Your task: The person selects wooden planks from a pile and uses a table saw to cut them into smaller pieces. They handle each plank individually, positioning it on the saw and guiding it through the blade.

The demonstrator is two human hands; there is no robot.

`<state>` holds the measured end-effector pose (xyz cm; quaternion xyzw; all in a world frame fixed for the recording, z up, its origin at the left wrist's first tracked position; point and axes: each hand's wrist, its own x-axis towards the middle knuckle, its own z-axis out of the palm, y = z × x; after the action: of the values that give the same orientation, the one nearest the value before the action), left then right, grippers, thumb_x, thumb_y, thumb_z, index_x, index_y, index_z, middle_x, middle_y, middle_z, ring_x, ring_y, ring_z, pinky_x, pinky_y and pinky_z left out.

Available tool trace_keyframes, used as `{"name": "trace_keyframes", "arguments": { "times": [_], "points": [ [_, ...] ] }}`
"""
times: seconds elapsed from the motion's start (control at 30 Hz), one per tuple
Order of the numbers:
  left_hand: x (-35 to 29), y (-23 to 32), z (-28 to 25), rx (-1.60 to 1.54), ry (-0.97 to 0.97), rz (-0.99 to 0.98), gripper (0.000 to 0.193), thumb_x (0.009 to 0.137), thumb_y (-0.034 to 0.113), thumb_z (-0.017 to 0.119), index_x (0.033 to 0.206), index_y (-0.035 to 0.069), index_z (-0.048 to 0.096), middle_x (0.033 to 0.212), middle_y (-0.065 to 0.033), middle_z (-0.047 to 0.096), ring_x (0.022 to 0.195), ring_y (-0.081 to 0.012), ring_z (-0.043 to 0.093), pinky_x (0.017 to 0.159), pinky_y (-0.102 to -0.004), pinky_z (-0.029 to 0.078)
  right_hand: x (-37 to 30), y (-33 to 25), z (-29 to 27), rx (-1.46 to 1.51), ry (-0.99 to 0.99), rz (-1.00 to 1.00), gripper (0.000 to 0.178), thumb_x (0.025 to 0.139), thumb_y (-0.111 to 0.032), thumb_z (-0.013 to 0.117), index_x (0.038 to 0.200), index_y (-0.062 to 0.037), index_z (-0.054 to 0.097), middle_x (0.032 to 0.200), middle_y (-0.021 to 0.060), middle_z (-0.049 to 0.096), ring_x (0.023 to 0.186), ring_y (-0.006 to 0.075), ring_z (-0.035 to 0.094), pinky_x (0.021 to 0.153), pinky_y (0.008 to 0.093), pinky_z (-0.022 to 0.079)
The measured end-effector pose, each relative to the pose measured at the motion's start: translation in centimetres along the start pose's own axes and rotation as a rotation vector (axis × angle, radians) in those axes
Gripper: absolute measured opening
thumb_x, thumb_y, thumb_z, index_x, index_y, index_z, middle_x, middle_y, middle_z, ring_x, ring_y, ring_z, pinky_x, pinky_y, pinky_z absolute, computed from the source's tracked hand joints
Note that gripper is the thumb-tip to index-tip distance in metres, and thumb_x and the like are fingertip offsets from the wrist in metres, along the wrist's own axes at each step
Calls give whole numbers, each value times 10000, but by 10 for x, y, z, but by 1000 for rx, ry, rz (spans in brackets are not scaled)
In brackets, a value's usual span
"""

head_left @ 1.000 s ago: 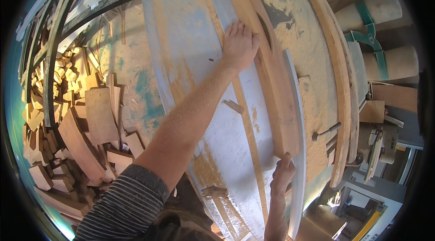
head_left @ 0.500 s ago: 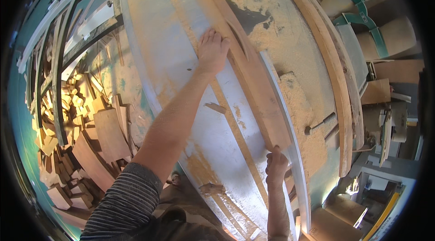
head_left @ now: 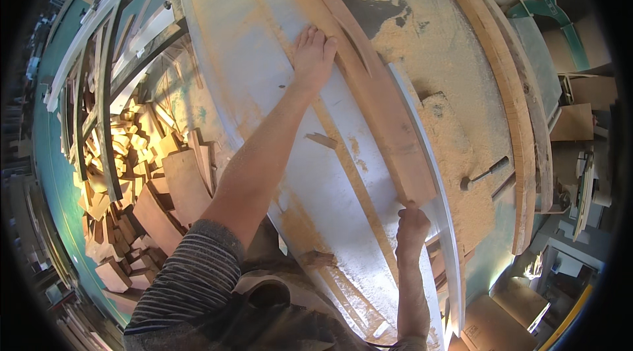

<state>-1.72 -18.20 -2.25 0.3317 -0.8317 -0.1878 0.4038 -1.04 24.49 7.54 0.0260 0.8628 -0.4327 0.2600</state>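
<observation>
Long brown wooden beam point(head_left: 389, 136) on the dusty grey metal table point(head_left: 257, 67) looks stiff, fairly heavy; I'd take side and near end, where left hand point(head_left: 312, 61) lies open and right hand point(head_left: 413, 229) curls, grip unclear.

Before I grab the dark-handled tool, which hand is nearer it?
Right: the right hand is left of the tool; the left hand is farther left and forward.

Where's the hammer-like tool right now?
Head view, right of centre: the hammer-like tool lies on the sawdust, up and right of the person's right hand, just left of the long wooden beam.
</observation>
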Motion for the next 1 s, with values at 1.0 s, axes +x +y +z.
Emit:
{"name": "trace_keyframes", "arguments": {
  "times": [1.0],
  "points": [
    [68, -51, -11, -130, -16, -14, 387, 1004, 321, 484, 1014, -29, 647, 1091, -214, 635, 1069, -433, 559, 950, -525, 415, 22, -42, 65, -73, 91, -292, 378, 1027, -237, 546, 881, 75, 702, 733, 124, 664, 659, 154, 575, 631, 333, 469]
  ]
}}
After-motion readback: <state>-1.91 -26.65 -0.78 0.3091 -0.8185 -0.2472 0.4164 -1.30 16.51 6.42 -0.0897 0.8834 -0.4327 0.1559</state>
